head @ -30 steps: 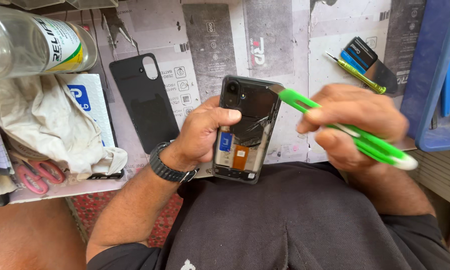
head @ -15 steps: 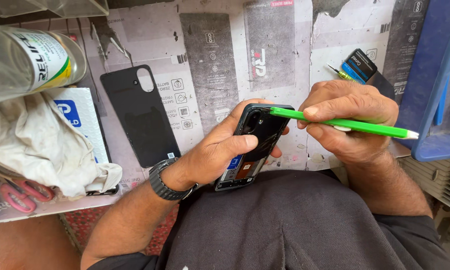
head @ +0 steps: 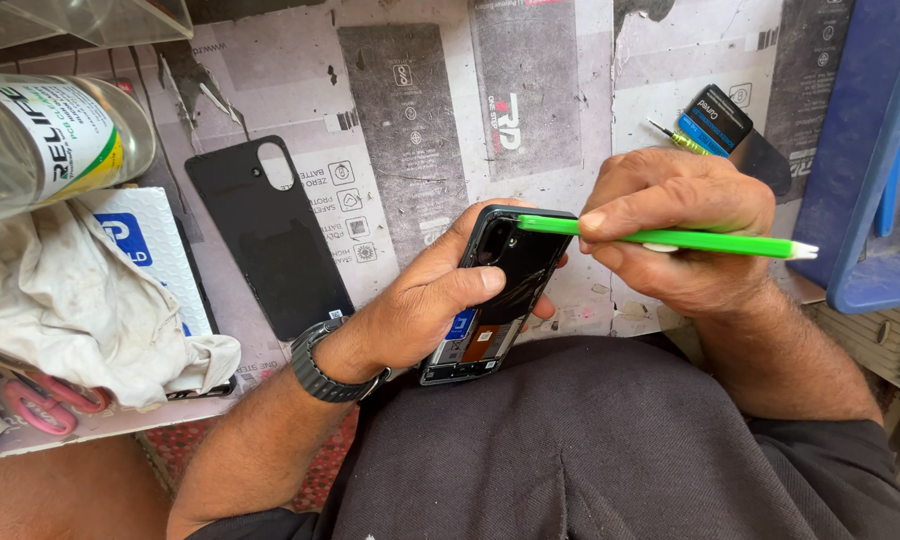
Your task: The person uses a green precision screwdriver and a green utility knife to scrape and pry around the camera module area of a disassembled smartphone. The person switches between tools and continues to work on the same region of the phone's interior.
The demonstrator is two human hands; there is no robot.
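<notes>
My left hand [head: 425, 305] grips an opened black phone [head: 495, 290] with its back removed, so the inner parts show. It is held tilted above my lap. A dark watch sits on that wrist. My right hand [head: 685, 235] holds a bright green pen-like tool [head: 670, 238] lying almost level, and its tip touches the phone's upper end near the camera. The phone's detached black back cover [head: 265, 235] lies flat on the paper-covered bench, to the left of my left hand.
A clear plastic bottle [head: 50, 140] lies at the far left above a crumpled white cloth [head: 80, 310] and pink-handled scissors [head: 40, 405]. A small screwdriver [head: 675, 138] and a black-and-blue flat tool [head: 725, 125] lie behind my right hand. A blue tray [head: 865, 160] stands at right.
The phone has turned and tilted further in my left hand. The green tool has swung from slanting down to nearly level, its tip now on the phone's top end.
</notes>
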